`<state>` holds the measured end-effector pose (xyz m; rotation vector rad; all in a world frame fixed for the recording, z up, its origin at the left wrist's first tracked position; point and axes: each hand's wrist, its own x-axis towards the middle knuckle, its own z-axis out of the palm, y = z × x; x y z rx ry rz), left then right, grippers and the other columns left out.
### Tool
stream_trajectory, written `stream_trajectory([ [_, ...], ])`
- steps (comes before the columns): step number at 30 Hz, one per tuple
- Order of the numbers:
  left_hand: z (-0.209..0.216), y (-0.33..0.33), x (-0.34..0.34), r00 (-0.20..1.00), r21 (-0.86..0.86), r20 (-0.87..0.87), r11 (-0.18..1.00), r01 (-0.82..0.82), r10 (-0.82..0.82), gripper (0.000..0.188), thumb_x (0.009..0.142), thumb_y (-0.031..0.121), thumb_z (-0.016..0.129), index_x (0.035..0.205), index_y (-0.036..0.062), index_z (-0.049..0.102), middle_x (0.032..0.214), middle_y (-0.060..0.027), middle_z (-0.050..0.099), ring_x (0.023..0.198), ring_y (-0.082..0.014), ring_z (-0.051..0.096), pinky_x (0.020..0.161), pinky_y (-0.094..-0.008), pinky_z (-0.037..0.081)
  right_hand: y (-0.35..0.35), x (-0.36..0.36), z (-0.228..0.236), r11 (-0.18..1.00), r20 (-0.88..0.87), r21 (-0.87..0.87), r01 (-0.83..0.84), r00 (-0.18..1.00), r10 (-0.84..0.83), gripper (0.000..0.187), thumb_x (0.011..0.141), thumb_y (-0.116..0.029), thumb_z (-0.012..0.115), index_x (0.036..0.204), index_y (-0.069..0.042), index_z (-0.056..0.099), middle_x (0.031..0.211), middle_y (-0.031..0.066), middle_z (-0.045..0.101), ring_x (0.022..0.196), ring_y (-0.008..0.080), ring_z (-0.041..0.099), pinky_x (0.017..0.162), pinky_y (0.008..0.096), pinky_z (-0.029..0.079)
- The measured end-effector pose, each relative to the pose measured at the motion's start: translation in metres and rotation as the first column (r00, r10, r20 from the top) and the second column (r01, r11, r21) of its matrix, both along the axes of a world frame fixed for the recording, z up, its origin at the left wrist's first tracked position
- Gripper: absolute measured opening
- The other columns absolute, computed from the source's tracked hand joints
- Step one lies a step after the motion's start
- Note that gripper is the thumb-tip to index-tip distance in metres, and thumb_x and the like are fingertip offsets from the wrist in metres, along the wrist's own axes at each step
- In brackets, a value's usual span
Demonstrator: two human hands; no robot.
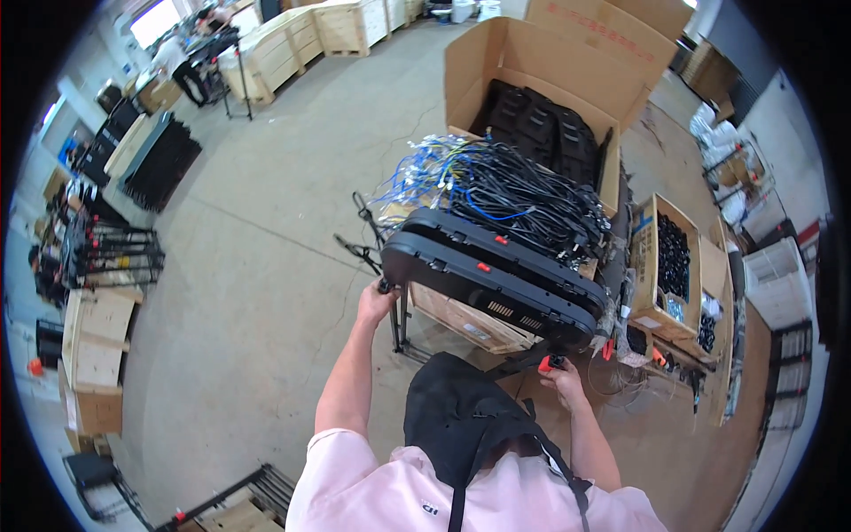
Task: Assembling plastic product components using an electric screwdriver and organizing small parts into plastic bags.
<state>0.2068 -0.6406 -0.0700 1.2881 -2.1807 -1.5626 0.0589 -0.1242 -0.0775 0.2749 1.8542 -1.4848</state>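
Note:
In front of me stand two long black plastic housings with rounded ends, side by side. The nearer housing (461,282) has a red switch and slotted vents; the farther housing (523,255) has a red switch too. My left hand (377,304) is closed around a small black knob-like end (384,285) below the nearer housing's left end. Under its right end, my right hand (565,381) grips a red and black fitting (547,363), partly hidden by the fingers. A large bundle of black cables (523,191) with blue and white ends lies behind the housings.
An open cardboard box (474,75) with black moulded parts stands beyond the cables. To the right, a wooden crate (651,306) holds small black parts. Black metal frame legs (399,324) stand by my left hand. Wooden crates (266,66) and a person (177,66) are far left.

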Motion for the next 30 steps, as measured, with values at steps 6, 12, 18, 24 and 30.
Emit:
stream_trajectory([
  [6, -0.018, -0.025, 0.006, 0.998, 0.095, -0.044, 0.995, -0.041, 0.045, 0.033, 0.089, 0.019, 0.079, 0.116, 0.0019, 0.074, 0.092, -0.0044, 0.074, 0.083, -0.0143, 0.063, 0.078, -0.0346, 0.052, -0.049, 0.004, 0.013, 0.985, -0.137, 0.172, -0.024, 0.989, 0.048, 0.028, 0.09, -0.012, 0.077, 0.116, -0.005, 0.069, 0.103, 0.0077, 0.074, 0.09, 0.0185, 0.07, 0.077, 0.0362, 0.057],
  [12, -0.034, -0.023, 0.004, 0.991, 0.001, -0.122, 0.999, -0.053, 0.052, 0.016, 0.089, 0.018, 0.076, 0.098, 0.0054, 0.072, 0.071, 0.0042, 0.056, 0.064, -0.0076, 0.047, 0.057, -0.0312, 0.037, -0.052, 0.004, 0.012, 0.922, -0.369, 0.385, 0.045, 0.923, 0.109, 0.053, 0.084, -0.025, 0.075, 0.132, -0.006, 0.067, 0.118, 0.0249, 0.075, 0.116, 0.0412, 0.07, 0.098, 0.0452, 0.054],
  [18, -0.03, 0.004, -0.021, 0.989, -0.025, -0.144, 1.0, 0.011, -0.015, 0.032, 0.088, 0.019, 0.075, 0.113, -0.0011, 0.074, 0.084, -0.004, 0.071, 0.079, -0.0133, 0.059, 0.075, -0.0358, 0.051, -0.023, 0.006, 0.008, 0.955, -0.442, 0.281, 0.093, 0.896, 0.042, 0.059, 0.083, -0.023, 0.074, 0.139, -0.006, 0.064, 0.118, 0.0236, 0.075, 0.115, 0.0392, 0.071, 0.099, 0.0439, 0.054],
  [24, -0.034, -0.016, 0.002, 0.998, -0.114, -0.015, 0.991, -0.069, 0.068, 0.033, 0.086, 0.018, 0.077, 0.111, -0.0027, 0.075, 0.087, -0.0068, 0.075, 0.078, -0.0162, 0.063, 0.076, -0.0385, 0.053, -0.044, 0.013, 0.03, 0.96, -0.408, 0.271, 0.075, 0.912, 0.044, 0.047, 0.083, -0.021, 0.078, 0.126, -0.003, 0.069, 0.109, 0.021, 0.077, 0.108, 0.0375, 0.072, 0.096, 0.0424, 0.054],
  [30, -0.04, -0.027, 0.001, 0.994, -0.159, 0.046, 0.983, -0.09, 0.099, 0.032, 0.083, 0.023, 0.079, 0.101, -0.0037, 0.074, 0.079, -0.01, 0.071, 0.073, -0.0199, 0.061, 0.072, -0.0412, 0.052, -0.051, 0.015, 0.023, 0.945, -0.437, 0.318, 0.072, 0.896, 0.079, 0.056, 0.085, -0.024, 0.075, 0.137, -0.007, 0.063, 0.114, 0.0247, 0.075, 0.111, 0.0436, 0.07, 0.096, 0.0462, 0.055],
])
